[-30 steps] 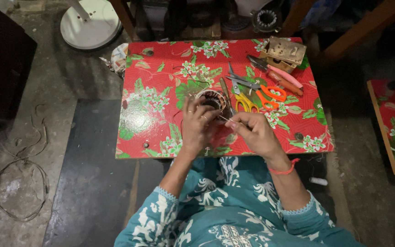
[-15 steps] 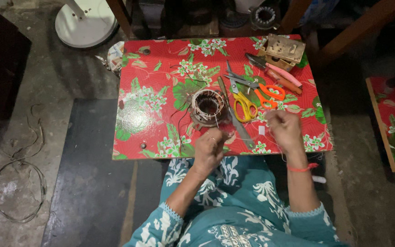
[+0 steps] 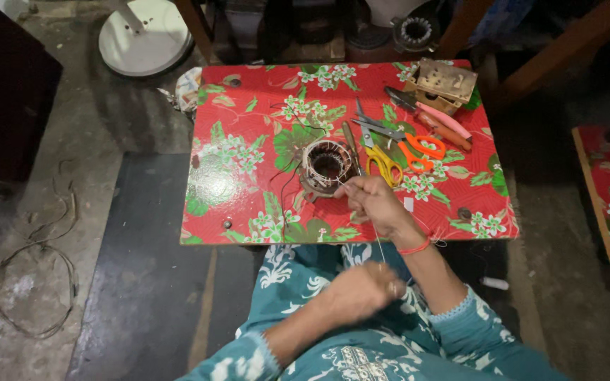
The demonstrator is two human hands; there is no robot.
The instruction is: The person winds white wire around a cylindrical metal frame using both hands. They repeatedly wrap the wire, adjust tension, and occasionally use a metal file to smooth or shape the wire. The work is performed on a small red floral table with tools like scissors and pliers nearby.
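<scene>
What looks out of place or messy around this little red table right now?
Little on the table itself: the wound coil ring, scissors and pliers lie loosely grouped. Odd bits are on the floor: a tangle of loose wire at left and a small white object at right.

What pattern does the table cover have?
The table cover is red with green leaves and white flowers, shown best in the head view.

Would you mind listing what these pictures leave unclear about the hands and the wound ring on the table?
Head view only:
- Left hand: motion-blurred over the lap; its grip cannot be read.
- Thread between the hands: too thin to follow to either end.
- Right hand: fingertips curl under, hiding what they pinch.
- Wound metal ring: its inside is dark, and the windings are too small to count.
- Wooden box: contents are not visible.
</scene>
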